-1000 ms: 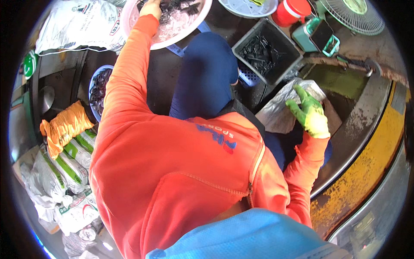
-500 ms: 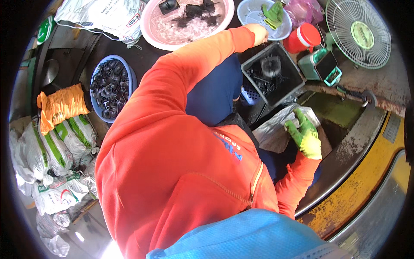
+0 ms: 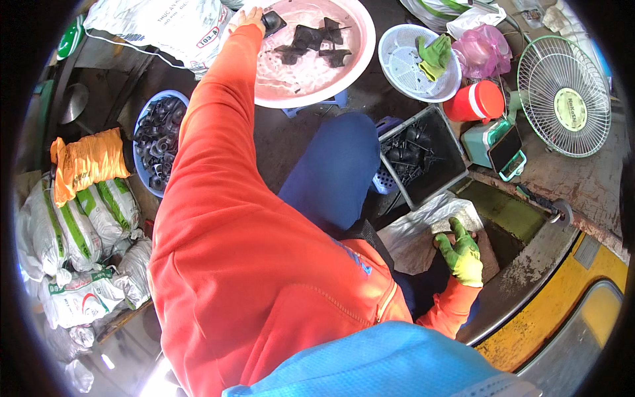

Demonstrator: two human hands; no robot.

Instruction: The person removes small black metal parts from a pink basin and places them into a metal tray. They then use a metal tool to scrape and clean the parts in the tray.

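My bare left hand (image 3: 247, 19) is stretched out to the left rim of a pink basin (image 3: 362, 73). Its fingers are extended beside a black moulded part (image 3: 272, 23); whether they touch it is hard to see. More black parts (image 3: 307, 38) lie in the basin's water. On my right, a green-gloved right hand (image 3: 463, 257) rests over a crumpled grey-white sheet (image 3: 413, 238) on my lap. Thumb and forefinger are apart there, with a small dark patch by the fingertips that I cannot make out.
A dark crate (image 3: 447, 192) of black parts stands beyond my knee. Behind it are a light-blue colander (image 3: 395, 61) with green gloves, a red jug (image 3: 477, 101) and a fan (image 3: 569, 109). A blue basket (image 3: 139, 165) of black parts and stacked sacks (image 3: 86, 218) sit left.
My left hand has swung from above the dark crate to the left rim of the pink basin. My right hand stays by the sheet. The whole view has shifted slightly.
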